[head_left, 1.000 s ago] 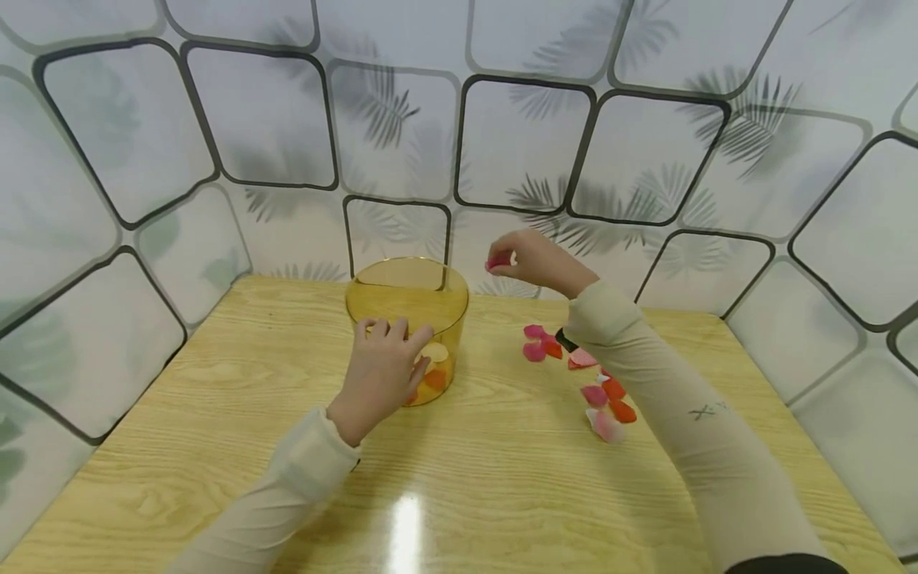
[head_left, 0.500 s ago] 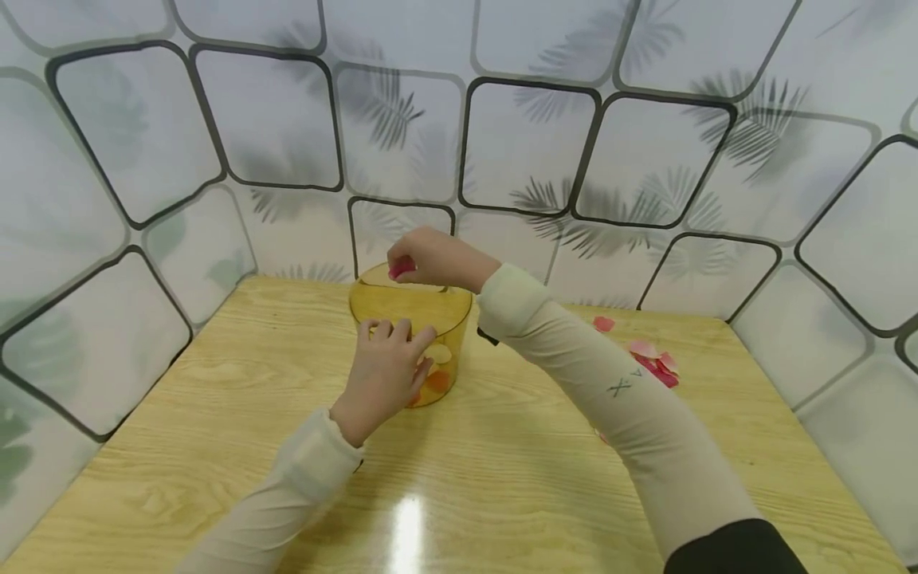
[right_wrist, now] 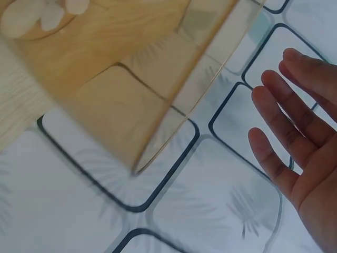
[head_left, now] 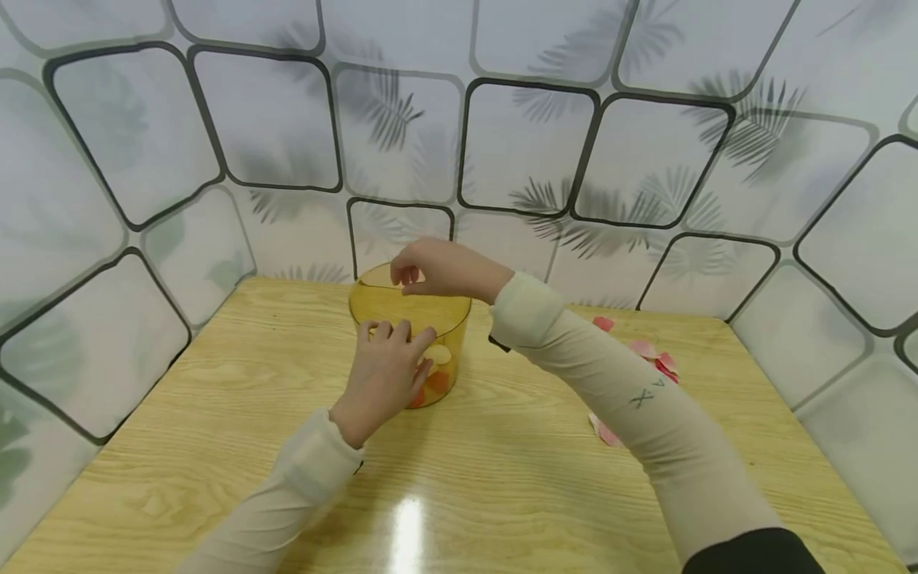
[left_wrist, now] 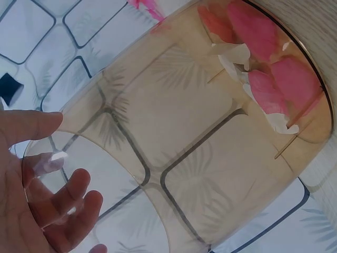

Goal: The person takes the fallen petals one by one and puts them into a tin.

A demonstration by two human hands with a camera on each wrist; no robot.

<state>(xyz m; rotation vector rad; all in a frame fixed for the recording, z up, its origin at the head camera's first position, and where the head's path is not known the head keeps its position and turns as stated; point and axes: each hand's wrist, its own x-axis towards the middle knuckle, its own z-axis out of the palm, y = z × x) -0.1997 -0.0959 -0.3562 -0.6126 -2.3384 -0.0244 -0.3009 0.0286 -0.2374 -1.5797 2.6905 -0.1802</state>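
A see-through amber bucket (head_left: 455,339) stands on the wooden table. Pink, white and orange petals (left_wrist: 253,31) lie at its bottom. My left hand (head_left: 383,367) holds the bucket's near rim, fingertips over the edge and thumb against the outer wall. Over the opening hovers my right hand (head_left: 448,267); the right wrist view shows its fingers (right_wrist: 287,95) spread apart with no petal between them. In that view the bucket's rim lies to the left of the hand.
Loose petals (head_left: 667,363) lie on the table (head_left: 502,478) right of the bucket, partly hidden by my right sleeve (head_left: 645,399). A pale pink petal (head_left: 606,432) shows beside the sleeve. Patterned cloth (head_left: 531,143) rises behind the table.
My right hand has moved left from beside the bucket to above it and let go of the pink petal it pinched. The left hand has stayed at the rim.
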